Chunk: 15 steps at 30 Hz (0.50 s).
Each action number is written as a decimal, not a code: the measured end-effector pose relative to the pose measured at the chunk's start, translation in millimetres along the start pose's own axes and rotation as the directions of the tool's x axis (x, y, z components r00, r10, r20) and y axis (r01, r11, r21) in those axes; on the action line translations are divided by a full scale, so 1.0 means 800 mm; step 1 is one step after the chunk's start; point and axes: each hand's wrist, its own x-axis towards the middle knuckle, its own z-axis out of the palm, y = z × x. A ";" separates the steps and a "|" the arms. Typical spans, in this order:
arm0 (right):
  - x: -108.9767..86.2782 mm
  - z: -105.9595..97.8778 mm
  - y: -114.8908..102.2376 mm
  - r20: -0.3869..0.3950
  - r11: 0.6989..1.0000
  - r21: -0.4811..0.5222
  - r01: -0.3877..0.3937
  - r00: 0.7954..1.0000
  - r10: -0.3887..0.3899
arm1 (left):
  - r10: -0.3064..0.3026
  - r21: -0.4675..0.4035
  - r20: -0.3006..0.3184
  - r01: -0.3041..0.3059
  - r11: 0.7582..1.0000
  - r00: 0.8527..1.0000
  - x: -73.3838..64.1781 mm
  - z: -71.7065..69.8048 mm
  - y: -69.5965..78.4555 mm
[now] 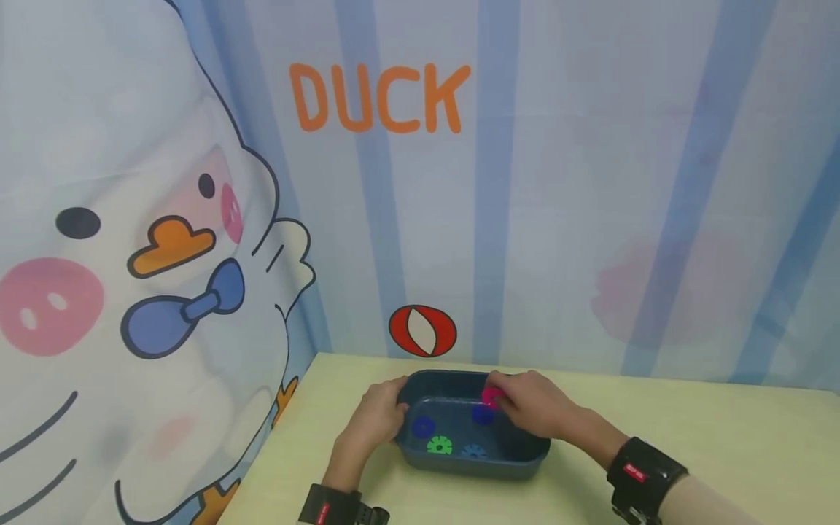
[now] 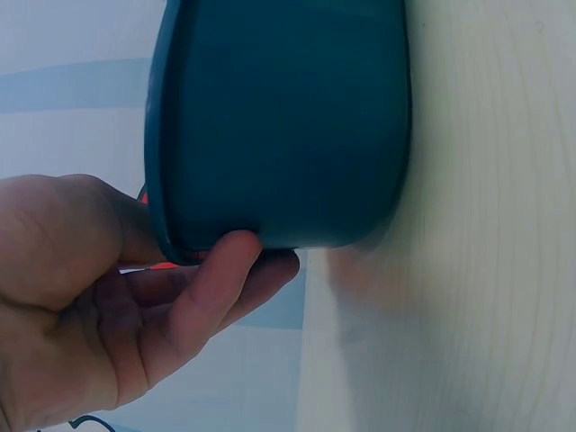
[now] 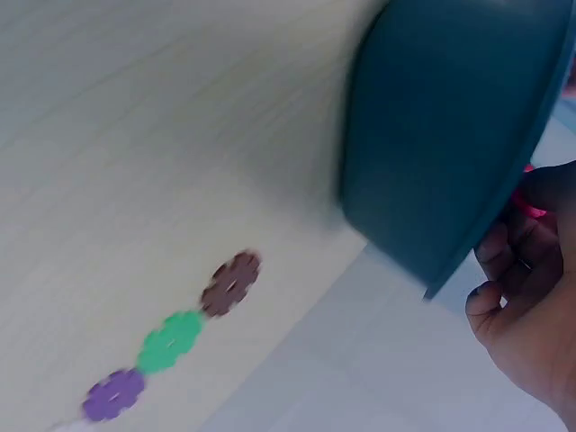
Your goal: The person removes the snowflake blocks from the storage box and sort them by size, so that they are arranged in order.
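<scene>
A dark blue-grey plastic tub (image 1: 472,467) stands on the table. My left hand (image 1: 375,415) grips its left end, thumb at the rim and fingers against the outer wall (image 2: 288,117). My right hand (image 1: 534,402) pinches a pink notched disc (image 1: 491,397) over the tub's far right part; only a sliver of the pink disc (image 3: 529,205) shows in the right wrist view. Inside the tub lie a green notched disc (image 1: 440,445), a purple-blue disc (image 1: 423,427), a blue disc (image 1: 483,415) and a dull blue disc (image 1: 474,451).
In the right wrist view, a row of notched discs lies on the tabletop outside the tub: brown (image 3: 230,283), green (image 3: 170,342) and purple (image 3: 113,394), edges meeting. A printed duck curtain (image 1: 558,182) hangs behind the pale table (image 1: 722,445) and along its left.
</scene>
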 end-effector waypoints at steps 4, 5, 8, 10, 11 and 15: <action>-0.015 -0.014 0.011 0.028 0.993 0.090 -0.075 0.997 0.073 | -0.004 0.020 -0.004 0.004 1.000 1.000 0.000 -0.001 -0.001; -0.018 -0.018 0.014 0.039 0.987 0.128 -0.102 0.994 0.098 | -0.006 0.010 0.000 0.006 1.000 1.000 0.001 -0.001 -0.001; -0.029 -0.028 0.022 0.056 0.956 0.239 -0.171 0.985 0.162 | -0.010 -0.014 0.009 0.010 1.000 1.000 0.001 -0.001 -0.001; -0.037 -0.034 0.026 0.054 0.936 0.294 -0.194 0.981 0.187 | -0.008 -0.022 0.011 0.008 1.000 1.000 0.001 -0.001 -0.001; -0.040 -0.037 0.029 0.052 0.930 0.309 -0.199 0.980 0.192 | -0.009 -0.036 0.013 0.010 0.999 1.000 0.001 0.000 -0.001; -0.055 -0.048 0.038 0.050 0.925 0.314 -0.211 0.977 0.206 | -0.003 -0.025 0.013 0.003 1.000 1.000 0.000 -0.001 -0.001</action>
